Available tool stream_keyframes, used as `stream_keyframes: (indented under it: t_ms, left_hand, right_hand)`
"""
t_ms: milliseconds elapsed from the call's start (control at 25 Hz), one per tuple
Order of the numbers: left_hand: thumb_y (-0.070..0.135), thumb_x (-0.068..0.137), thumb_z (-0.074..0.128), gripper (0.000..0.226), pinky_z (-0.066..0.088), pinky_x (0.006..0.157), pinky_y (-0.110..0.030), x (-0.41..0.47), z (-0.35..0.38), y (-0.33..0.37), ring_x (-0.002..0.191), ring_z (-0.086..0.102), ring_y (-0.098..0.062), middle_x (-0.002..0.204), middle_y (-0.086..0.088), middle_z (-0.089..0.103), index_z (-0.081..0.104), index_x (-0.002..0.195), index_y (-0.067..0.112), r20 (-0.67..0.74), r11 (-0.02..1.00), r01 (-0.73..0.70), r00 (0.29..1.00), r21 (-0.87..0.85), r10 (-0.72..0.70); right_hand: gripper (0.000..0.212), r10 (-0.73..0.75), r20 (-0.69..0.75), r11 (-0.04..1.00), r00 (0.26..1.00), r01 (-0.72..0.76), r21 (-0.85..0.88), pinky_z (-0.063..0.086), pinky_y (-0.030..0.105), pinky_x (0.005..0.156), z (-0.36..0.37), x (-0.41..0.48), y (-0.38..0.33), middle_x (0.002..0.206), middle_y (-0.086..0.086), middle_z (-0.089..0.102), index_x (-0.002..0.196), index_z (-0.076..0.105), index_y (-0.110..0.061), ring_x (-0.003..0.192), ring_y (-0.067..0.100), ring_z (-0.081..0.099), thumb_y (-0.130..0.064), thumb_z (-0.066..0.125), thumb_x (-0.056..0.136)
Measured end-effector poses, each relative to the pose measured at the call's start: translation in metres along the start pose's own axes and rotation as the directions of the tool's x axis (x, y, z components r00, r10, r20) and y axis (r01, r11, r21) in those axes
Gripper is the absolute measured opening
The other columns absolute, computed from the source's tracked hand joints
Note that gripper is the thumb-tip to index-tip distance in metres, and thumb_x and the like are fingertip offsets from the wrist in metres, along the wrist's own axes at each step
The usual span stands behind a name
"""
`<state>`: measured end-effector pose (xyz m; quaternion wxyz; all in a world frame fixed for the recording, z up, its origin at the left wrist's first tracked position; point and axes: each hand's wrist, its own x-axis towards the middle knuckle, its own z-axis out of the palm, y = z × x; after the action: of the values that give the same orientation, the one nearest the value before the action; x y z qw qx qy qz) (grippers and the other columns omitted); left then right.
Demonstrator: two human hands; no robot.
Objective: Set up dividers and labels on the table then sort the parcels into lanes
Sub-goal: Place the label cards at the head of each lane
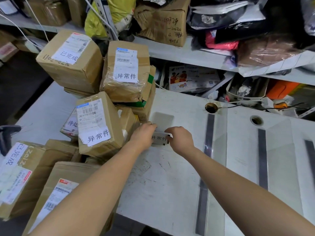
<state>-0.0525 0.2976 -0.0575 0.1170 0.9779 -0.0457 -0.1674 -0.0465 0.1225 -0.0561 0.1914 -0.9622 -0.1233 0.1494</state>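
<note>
Hands (144, 135) hold label (158, 138) (异常件)

Two hands, left (144, 133) and right (180, 139), share one label card (159, 138). Three clear dividers (215, 133) with dark strips stand on the worktop (170, 176), which has two round holes (211, 107). At least seven brown boxes (98, 123) crowd its left side.

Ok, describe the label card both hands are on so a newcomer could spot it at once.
Start at the white table, just right of the heap of brown parcels. The label card sits between the left hand and right hand. Unlike the parcel stickers, it is loose.
</note>
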Motion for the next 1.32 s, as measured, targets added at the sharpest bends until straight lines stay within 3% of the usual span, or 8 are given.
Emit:
stream_keyframes:
  t_ms: [160,320,480,600,920,1160,1320]
  left_hand:
    - [0.007,0.085,0.075,0.055,0.053,0.094,-0.047,0.002,-0.003,0.004,0.118,0.056,-0.031,0.128,-0.009,0.056,0.052,0.135,0.01,-0.018,0.999,-0.024,1.0,0.021,0.024]
    - [0.004,0.084,0.073,0.044,0.054,0.089,-0.046,0.008,-0.002,0.006,0.113,0.057,-0.03,0.122,-0.005,0.055,0.057,0.125,0.012,0.009,0.997,-0.047,0.999,0.06,0.047]
    - [-0.003,0.086,0.068,0.049,0.052,0.092,-0.041,0.013,0.004,0.011,0.118,0.058,-0.03,0.13,-0.005,0.057,0.06,0.131,0.014,0.063,0.995,-0.073,0.996,0.067,0.069]
    - [-0.003,0.085,0.065,0.036,0.052,0.084,-0.037,0.015,0.011,0.012,0.108,0.062,-0.029,0.12,-0.005,0.061,0.068,0.116,0.016,0.048,0.994,-0.085,0.995,0.067,0.082]
    - [0.014,0.088,0.077,0.025,0.053,0.091,-0.043,0.021,0.005,0.002,0.101,0.063,-0.028,0.111,-0.006,0.061,0.072,0.113,0.01,0.023,0.991,-0.1,0.994,-0.093,0.102]
    - [0.015,0.088,0.078,0.019,0.046,0.08,-0.033,0.009,-0.024,0.016,0.097,0.059,-0.023,0.101,0.0,0.058,0.074,0.105,0.01,-0.092,0.947,-0.156,0.987,-0.282,0.135]
    - [0.013,0.087,0.079,0.034,0.049,0.093,-0.033,-0.002,-0.049,0.031,0.104,0.06,-0.015,0.114,0.001,0.067,0.071,0.12,0.013,-0.155,0.917,-0.184,0.978,-0.354,0.137]
  right_hand:
    - [0.023,0.01,-0.06,1.0,0.998,-0.011,-0.005,0.05,0.035,0.067,-0.02,-0.012,0.006,0.104,0.003,0.073,0.111,0.074,-0.023,0.092,0.027,0.063,-0.017,0.055,0.1]
    - [0.025,0.085,-0.111,0.996,0.99,-0.081,0.044,0.045,0.033,0.064,-0.04,-0.026,0.023,0.102,0.004,0.073,0.117,0.073,-0.023,0.089,0.028,0.063,-0.017,0.056,0.1]
    - [0.025,0.127,-0.195,0.975,0.973,-0.086,0.204,0.057,0.039,0.081,-0.05,-0.039,0.039,0.112,0.006,0.076,0.122,0.073,-0.017,0.102,0.029,0.068,-0.016,0.063,0.099]
    - [0.026,0.149,-0.216,0.968,0.965,-0.098,0.23,0.055,0.035,0.084,-0.052,-0.047,0.047,0.116,0.005,0.076,0.124,0.073,-0.014,0.107,0.027,0.068,-0.016,0.064,0.099]
    - [0.028,0.116,-0.226,0.97,0.967,-0.062,0.234,0.055,0.039,0.09,-0.06,-0.06,0.059,0.118,0.005,0.075,0.125,0.072,-0.011,0.111,0.028,0.067,-0.013,0.065,0.098]
    - [0.028,0.118,-0.286,0.96,0.951,-0.035,0.277,0.045,0.027,0.083,-0.082,-0.068,0.062,0.119,0.007,0.075,0.125,0.072,-0.008,0.111,0.025,0.066,-0.014,0.066,0.098]
    - [0.029,0.108,-0.342,0.964,0.933,-0.015,0.265,0.053,0.038,0.093,-0.1,-0.079,0.068,0.122,0.006,0.074,0.126,0.071,-0.01,0.112,0.028,0.066,-0.017,0.067,0.098]
